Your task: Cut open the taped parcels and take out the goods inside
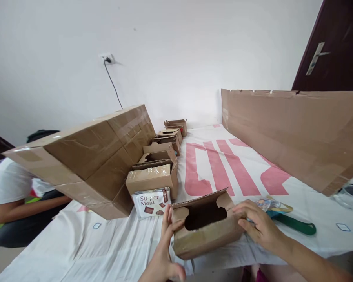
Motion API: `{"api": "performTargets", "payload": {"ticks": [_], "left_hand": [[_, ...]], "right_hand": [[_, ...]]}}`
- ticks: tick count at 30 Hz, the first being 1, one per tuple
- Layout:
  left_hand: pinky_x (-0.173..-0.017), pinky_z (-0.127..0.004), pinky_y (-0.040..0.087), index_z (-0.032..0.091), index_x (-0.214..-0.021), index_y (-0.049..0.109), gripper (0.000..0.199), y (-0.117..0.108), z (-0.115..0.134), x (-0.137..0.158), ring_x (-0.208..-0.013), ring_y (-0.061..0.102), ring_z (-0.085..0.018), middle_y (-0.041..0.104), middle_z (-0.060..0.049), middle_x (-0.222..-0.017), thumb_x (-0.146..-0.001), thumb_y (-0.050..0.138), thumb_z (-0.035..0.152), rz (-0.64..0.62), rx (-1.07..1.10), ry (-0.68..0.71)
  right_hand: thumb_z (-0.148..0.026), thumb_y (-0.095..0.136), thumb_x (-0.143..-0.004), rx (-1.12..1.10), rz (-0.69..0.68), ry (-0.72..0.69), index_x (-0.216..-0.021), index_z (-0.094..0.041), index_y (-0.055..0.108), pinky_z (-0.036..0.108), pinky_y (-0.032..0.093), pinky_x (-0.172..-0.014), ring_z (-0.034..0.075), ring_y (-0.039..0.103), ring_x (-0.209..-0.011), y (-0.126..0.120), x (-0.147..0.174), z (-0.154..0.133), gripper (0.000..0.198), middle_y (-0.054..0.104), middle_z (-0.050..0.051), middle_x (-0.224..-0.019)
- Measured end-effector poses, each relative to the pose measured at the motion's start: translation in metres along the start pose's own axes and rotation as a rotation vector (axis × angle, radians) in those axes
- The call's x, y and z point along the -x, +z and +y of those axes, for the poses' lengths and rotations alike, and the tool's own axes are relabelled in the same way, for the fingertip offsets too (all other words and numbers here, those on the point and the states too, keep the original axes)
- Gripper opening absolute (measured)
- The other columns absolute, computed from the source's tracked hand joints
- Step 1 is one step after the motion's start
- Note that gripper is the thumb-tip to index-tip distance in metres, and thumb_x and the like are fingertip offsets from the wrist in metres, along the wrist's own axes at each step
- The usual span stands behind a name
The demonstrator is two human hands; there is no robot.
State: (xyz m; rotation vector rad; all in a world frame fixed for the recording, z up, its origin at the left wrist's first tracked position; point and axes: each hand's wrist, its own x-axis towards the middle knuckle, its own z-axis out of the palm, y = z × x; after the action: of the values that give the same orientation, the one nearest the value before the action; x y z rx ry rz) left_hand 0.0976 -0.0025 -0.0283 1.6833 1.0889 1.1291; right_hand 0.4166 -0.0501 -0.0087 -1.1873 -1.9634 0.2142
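In front of me an open brown cardboard box sits slightly turned near the table's front edge, its top flap raised at the back and its inside dark. My left hand presses its fingers against the box's left end, with the thumb apart. At the opposite end, my right hand grips the side and corner. Between them both hands hold the box. Just behind my left hand a flat packet printed "Super Meal" leans against another cardboard box.
Several open small boxes run back in a row beside a large taped carton. A cardboard panel stands at right. By my right hand lie a green strap-like item and clear plastic packaging. A person sits at left.
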Motion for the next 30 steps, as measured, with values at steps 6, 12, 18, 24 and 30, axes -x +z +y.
{"api": "performTargets", "payload": {"ticks": [6,12,18,24,30], "left_hand": [[-0.119,-0.050,0.010,0.021,-0.102,0.072,0.042,0.018,0.002,-0.002,-0.145,0.019,-0.030,0.021,-0.007,-0.159,-0.089,0.048,0.053,0.120,-0.014,-0.068],[-0.120,-0.048,0.008,0.022,-0.112,0.069,0.039,0.021,-0.001,-0.001,-0.146,0.018,-0.029,0.022,-0.005,-0.158,-0.090,0.049,0.047,0.136,0.033,-0.069],[-0.120,-0.048,0.008,0.024,-0.115,0.068,0.040,0.021,-0.001,0.000,-0.146,0.017,-0.028,0.023,-0.005,-0.158,-0.090,0.049,0.048,0.141,0.034,-0.063],[-0.120,-0.047,0.011,0.022,-0.108,0.071,0.039,0.022,0.000,-0.001,-0.145,0.020,-0.030,0.024,-0.006,-0.158,-0.089,0.049,0.049,0.145,0.016,-0.062],[-0.119,-0.047,0.017,0.019,-0.094,0.073,0.037,0.024,0.003,-0.005,-0.144,0.023,-0.031,0.024,-0.009,-0.158,-0.089,0.050,0.048,0.180,-0.022,-0.075]], "right_hand": [[-0.032,0.046,-0.095,-0.046,0.061,0.172,-0.101,-0.021,0.053,0.033,0.049,-0.078,0.020,0.058,-0.090,0.015,-0.014,-0.002,0.014,0.061,0.006,-0.095],[-0.030,0.048,-0.094,-0.015,0.070,0.156,-0.108,-0.022,0.051,0.034,0.050,-0.082,0.021,0.059,-0.096,0.020,-0.011,0.001,0.017,0.061,0.007,-0.101],[-0.026,0.049,-0.093,0.103,0.109,0.091,-0.123,-0.021,0.049,0.038,0.051,-0.088,0.023,0.057,-0.106,0.019,-0.011,0.000,0.030,0.060,0.011,-0.113],[-0.020,0.051,-0.090,0.177,0.097,-0.090,-0.106,-0.022,0.060,0.042,0.049,-0.092,0.024,0.054,-0.109,0.014,-0.016,-0.015,0.019,0.061,0.010,-0.108],[-0.021,0.061,-0.085,0.222,0.030,-0.267,-0.103,-0.020,0.063,0.043,0.045,-0.097,0.024,0.054,-0.110,0.019,-0.021,-0.037,0.019,0.067,0.007,-0.102]]}}
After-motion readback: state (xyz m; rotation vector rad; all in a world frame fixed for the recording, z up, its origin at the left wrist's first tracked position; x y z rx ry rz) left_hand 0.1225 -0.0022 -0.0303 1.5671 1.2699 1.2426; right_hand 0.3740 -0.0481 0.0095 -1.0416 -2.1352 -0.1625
